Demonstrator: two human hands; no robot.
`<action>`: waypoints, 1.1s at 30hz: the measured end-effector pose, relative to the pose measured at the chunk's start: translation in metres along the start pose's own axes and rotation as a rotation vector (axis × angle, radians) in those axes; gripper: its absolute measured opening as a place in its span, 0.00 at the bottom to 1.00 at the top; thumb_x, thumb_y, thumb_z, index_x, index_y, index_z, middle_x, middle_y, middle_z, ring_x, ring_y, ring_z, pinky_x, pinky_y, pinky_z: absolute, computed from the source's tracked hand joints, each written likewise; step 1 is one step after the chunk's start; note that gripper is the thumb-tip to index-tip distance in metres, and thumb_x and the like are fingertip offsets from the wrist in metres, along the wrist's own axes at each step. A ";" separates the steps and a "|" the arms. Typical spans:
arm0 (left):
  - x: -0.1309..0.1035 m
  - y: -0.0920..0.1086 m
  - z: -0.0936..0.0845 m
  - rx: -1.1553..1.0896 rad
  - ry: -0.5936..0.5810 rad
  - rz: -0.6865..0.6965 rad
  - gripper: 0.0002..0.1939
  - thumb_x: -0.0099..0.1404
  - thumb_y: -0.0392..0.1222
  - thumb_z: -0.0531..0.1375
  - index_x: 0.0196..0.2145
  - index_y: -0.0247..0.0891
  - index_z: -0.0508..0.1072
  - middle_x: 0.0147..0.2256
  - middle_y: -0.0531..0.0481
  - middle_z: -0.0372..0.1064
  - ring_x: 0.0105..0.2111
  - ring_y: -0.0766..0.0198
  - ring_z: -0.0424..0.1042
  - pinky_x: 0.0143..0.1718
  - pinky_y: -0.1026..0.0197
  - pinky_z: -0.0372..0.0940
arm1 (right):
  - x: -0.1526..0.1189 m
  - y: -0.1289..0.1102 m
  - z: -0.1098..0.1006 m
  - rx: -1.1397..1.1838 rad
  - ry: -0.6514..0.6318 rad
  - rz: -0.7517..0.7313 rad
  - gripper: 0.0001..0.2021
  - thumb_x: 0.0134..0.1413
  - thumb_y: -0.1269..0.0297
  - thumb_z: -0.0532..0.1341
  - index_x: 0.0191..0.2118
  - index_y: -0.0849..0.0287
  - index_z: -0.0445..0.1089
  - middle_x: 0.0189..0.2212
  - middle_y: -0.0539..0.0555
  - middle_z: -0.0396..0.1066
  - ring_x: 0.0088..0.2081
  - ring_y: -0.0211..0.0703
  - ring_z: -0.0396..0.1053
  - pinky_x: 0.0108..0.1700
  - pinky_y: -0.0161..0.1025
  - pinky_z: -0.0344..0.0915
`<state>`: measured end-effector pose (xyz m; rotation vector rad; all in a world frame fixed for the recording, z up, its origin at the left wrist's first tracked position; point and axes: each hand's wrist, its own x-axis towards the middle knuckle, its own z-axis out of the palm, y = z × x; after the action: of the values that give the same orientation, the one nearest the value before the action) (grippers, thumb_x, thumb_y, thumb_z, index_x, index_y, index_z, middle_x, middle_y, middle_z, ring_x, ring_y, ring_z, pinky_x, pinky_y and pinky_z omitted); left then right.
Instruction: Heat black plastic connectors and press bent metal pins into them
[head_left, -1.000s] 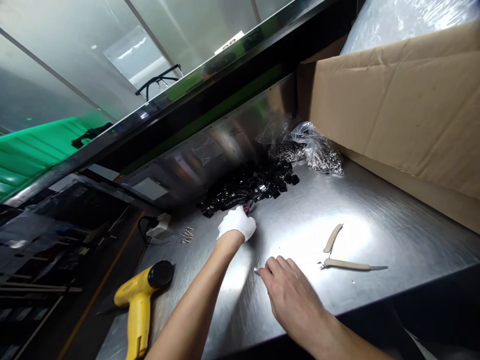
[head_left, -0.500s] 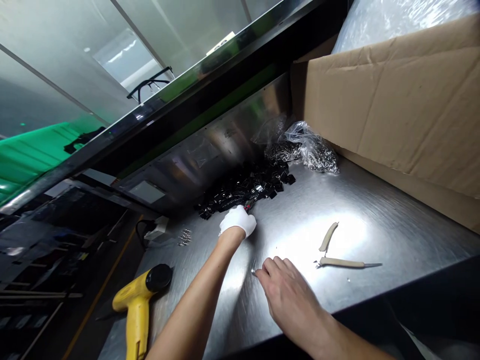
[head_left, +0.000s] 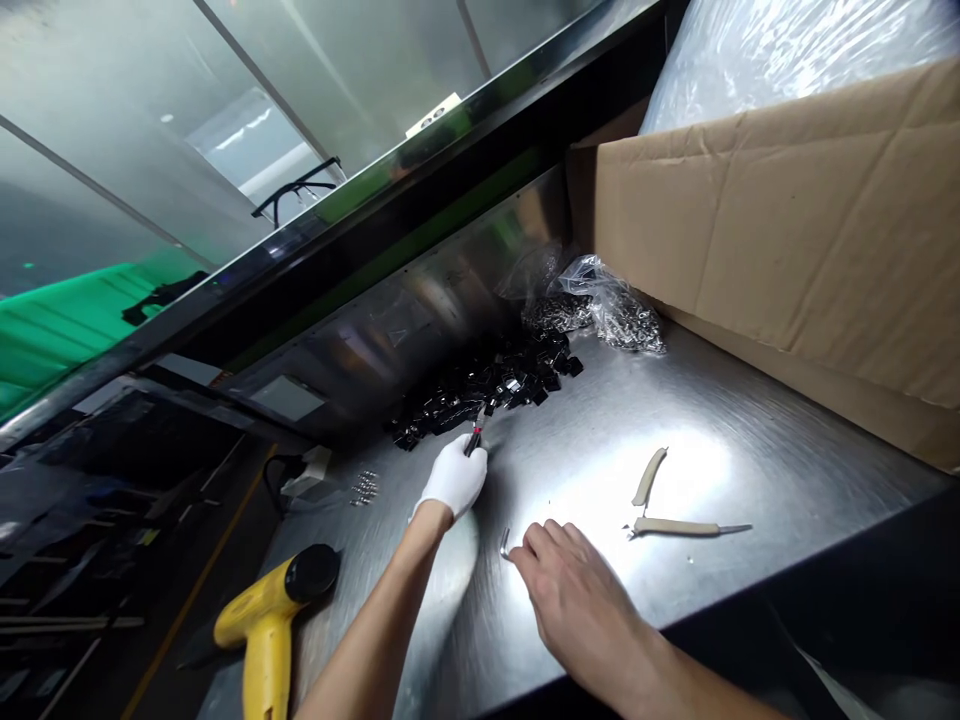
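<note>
My left hand [head_left: 454,478], in a white glove, is closed around a slim dark tool [head_left: 474,438] with a red band and a pale metal tip. Its tip points at the near edge of a heap of small black parts [head_left: 487,380]; whether it touches one I cannot tell. Bare and with bent fingers, my right hand [head_left: 574,590] rests low over the metal table [head_left: 480,640]. Its thumb and forefinger pinch a small bent shiny metal piece [head_left: 505,543]. To its right lie cutters with cream handles [head_left: 675,527].
A yellow heat gun [head_left: 270,620] lies at the left edge, near a small group of metal bits [head_left: 364,488]. Clear bags of small metal parts [head_left: 626,320] sit at the back, against a large cardboard box [head_left: 765,220]. A metal back panel [head_left: 405,310] borders the table.
My left hand has drawn back from the black heap, toward me and left, so the tool's red band and tip show. My right hand stays nearly in place; the view has shifted slightly.
</note>
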<state>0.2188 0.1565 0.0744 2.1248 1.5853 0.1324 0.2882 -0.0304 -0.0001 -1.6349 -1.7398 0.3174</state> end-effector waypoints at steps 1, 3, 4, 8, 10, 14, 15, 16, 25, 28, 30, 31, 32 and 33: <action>-0.011 -0.003 -0.002 -0.068 -0.032 0.010 0.13 0.64 0.39 0.50 0.43 0.38 0.70 0.29 0.49 0.71 0.27 0.60 0.72 0.30 0.58 0.68 | -0.001 0.000 0.001 0.019 0.009 -0.001 0.15 0.59 0.82 0.53 0.43 0.55 0.70 0.37 0.54 0.68 0.39 0.51 0.63 0.42 0.49 0.61; -0.037 -0.008 -0.004 -0.200 -0.083 0.033 0.15 0.63 0.38 0.48 0.45 0.38 0.68 0.29 0.52 0.68 0.24 0.64 0.68 0.25 0.62 0.66 | -0.002 0.001 0.002 0.068 0.032 0.001 0.14 0.62 0.80 0.53 0.42 0.55 0.71 0.37 0.55 0.68 0.39 0.52 0.64 0.42 0.51 0.61; -0.051 -0.011 -0.005 -0.276 -0.107 0.043 0.15 0.63 0.38 0.49 0.46 0.39 0.67 0.29 0.53 0.67 0.24 0.65 0.68 0.25 0.63 0.66 | -0.003 0.001 0.001 0.101 0.045 0.004 0.13 0.64 0.79 0.53 0.42 0.55 0.71 0.36 0.55 0.68 0.38 0.52 0.64 0.41 0.51 0.62; -0.106 -0.022 -0.006 -0.783 -0.302 0.038 0.13 0.59 0.35 0.54 0.43 0.37 0.67 0.28 0.55 0.65 0.25 0.67 0.66 0.26 0.63 0.66 | -0.003 0.000 -0.013 0.302 0.137 0.031 0.11 0.69 0.72 0.54 0.50 0.55 0.69 0.40 0.55 0.70 0.42 0.50 0.66 0.44 0.50 0.66; -0.128 -0.028 -0.006 -0.906 -0.403 0.013 0.11 0.59 0.34 0.54 0.41 0.36 0.67 0.26 0.55 0.65 0.23 0.67 0.66 0.26 0.63 0.65 | -0.003 -0.001 -0.024 0.407 0.188 0.054 0.14 0.71 0.64 0.55 0.59 0.53 0.63 0.47 0.55 0.69 0.48 0.48 0.67 0.48 0.48 0.69; -0.158 -0.041 -0.002 -0.966 -0.579 0.025 0.07 0.57 0.32 0.53 0.34 0.34 0.69 0.23 0.51 0.68 0.22 0.66 0.67 0.26 0.63 0.63 | 0.000 -0.003 -0.039 0.779 0.122 0.105 0.25 0.70 0.56 0.59 0.68 0.46 0.55 0.60 0.52 0.65 0.56 0.44 0.66 0.55 0.43 0.69; -0.162 -0.045 -0.001 -0.973 -0.604 0.040 0.07 0.57 0.31 0.53 0.33 0.34 0.69 0.23 0.50 0.69 0.22 0.66 0.67 0.26 0.63 0.63 | 0.000 -0.005 -0.040 0.907 0.082 0.115 0.25 0.69 0.57 0.60 0.68 0.45 0.57 0.61 0.51 0.66 0.57 0.44 0.66 0.58 0.43 0.68; -0.166 -0.048 0.000 -0.980 -0.619 0.051 0.07 0.57 0.31 0.53 0.33 0.34 0.69 0.23 0.50 0.69 0.22 0.66 0.67 0.27 0.63 0.63 | 0.001 -0.006 -0.039 1.016 0.049 0.123 0.24 0.69 0.58 0.61 0.67 0.44 0.58 0.60 0.51 0.67 0.58 0.44 0.66 0.60 0.44 0.67; -0.183 -0.064 -0.003 -1.108 -0.733 0.058 0.13 0.55 0.32 0.56 0.41 0.32 0.71 0.32 0.46 0.74 0.32 0.61 0.70 0.36 0.58 0.65 | -0.003 -0.006 -0.037 1.052 -0.104 0.040 0.23 0.66 0.64 0.65 0.64 0.46 0.63 0.54 0.52 0.74 0.57 0.46 0.69 0.62 0.46 0.66; -0.185 -0.067 -0.003 -1.098 -0.747 0.077 0.13 0.57 0.32 0.57 0.41 0.32 0.71 0.34 0.46 0.73 0.34 0.61 0.70 0.38 0.57 0.65 | -0.002 -0.002 -0.044 1.010 -0.167 0.002 0.24 0.65 0.67 0.65 0.64 0.47 0.64 0.54 0.52 0.74 0.57 0.46 0.70 0.61 0.44 0.66; -0.186 -0.072 -0.002 -1.095 -0.760 0.074 0.13 0.58 0.32 0.57 0.42 0.32 0.71 0.34 0.46 0.72 0.34 0.60 0.70 0.40 0.56 0.65 | -0.002 0.000 -0.047 1.003 -0.215 -0.016 0.24 0.65 0.68 0.65 0.64 0.47 0.64 0.53 0.52 0.74 0.56 0.46 0.70 0.60 0.43 0.68; -0.186 -0.075 0.000 -1.100 -0.778 0.068 0.14 0.58 0.32 0.58 0.43 0.32 0.71 0.35 0.46 0.72 0.35 0.60 0.70 0.40 0.56 0.65 | -0.002 0.000 -0.049 1.007 -0.241 -0.022 0.24 0.65 0.68 0.65 0.64 0.47 0.64 0.53 0.52 0.75 0.56 0.46 0.71 0.59 0.43 0.68; -0.186 -0.078 0.001 -1.113 -0.804 0.060 0.14 0.59 0.33 0.58 0.44 0.32 0.71 0.35 0.46 0.72 0.35 0.60 0.71 0.41 0.55 0.65 | -0.002 0.000 -0.049 1.012 -0.265 -0.025 0.25 0.65 0.67 0.65 0.64 0.47 0.64 0.52 0.52 0.75 0.55 0.46 0.72 0.58 0.44 0.70; -0.187 -0.081 0.003 -1.130 -0.836 0.051 0.15 0.59 0.33 0.58 0.45 0.32 0.71 0.35 0.46 0.71 0.35 0.59 0.71 0.41 0.54 0.65 | -0.003 0.000 -0.050 1.018 -0.283 -0.022 0.25 0.65 0.67 0.66 0.65 0.47 0.64 0.52 0.52 0.75 0.54 0.46 0.73 0.57 0.44 0.71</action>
<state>0.0887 0.0002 0.0753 1.0676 0.6546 0.0963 0.3199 -0.0475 0.0343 -0.8351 -1.3807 1.2320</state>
